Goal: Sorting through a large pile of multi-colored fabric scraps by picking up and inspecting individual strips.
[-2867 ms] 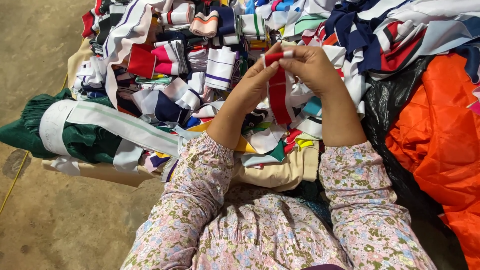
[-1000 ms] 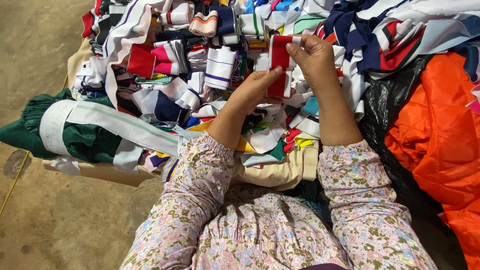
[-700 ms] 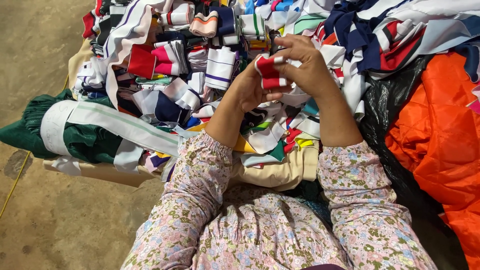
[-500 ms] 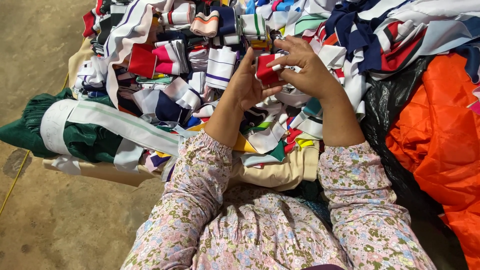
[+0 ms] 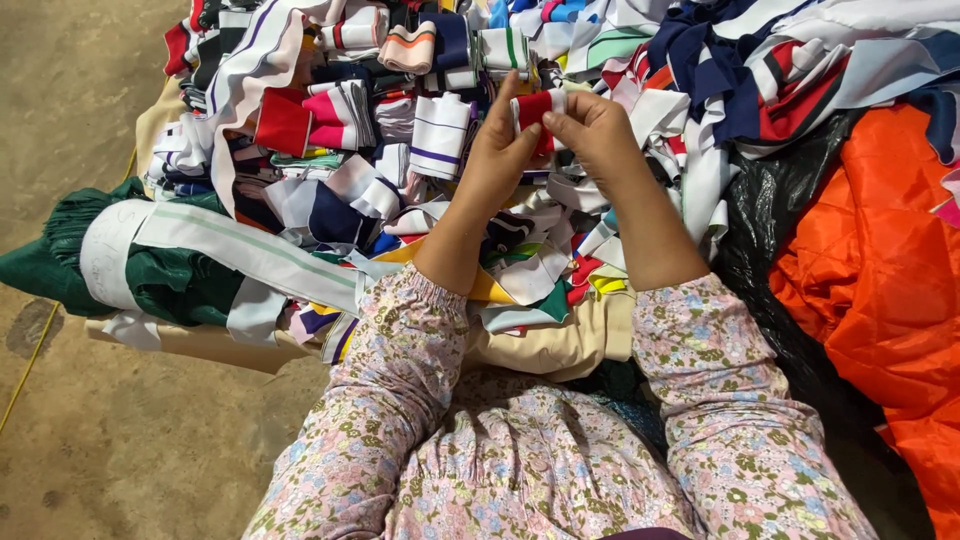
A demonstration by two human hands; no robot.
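Your 2 hands meet above the heap, and between them sits a small red strip (image 5: 537,108) with a white edge, folded or rolled short. Your left hand (image 5: 497,150) has its fingers (image 5: 505,100) closed narrow on the strip's near side, thumb pressing in; your right hand (image 5: 598,135) pinches the far side just as tightly, so the strip is held from both ends with no slack showing. To fold it well, I judge you should keep both pinches close to the strip's edges, line the white edge up square before pressing, and hold it clear of the heap (image 5: 420,180) of striped offcuts directly under your fingers so nothing snags. The green bundle (image 5: 100,250) lies well off to the left of your fingers, the orange cloth (image 5: 880,280) well to the right.
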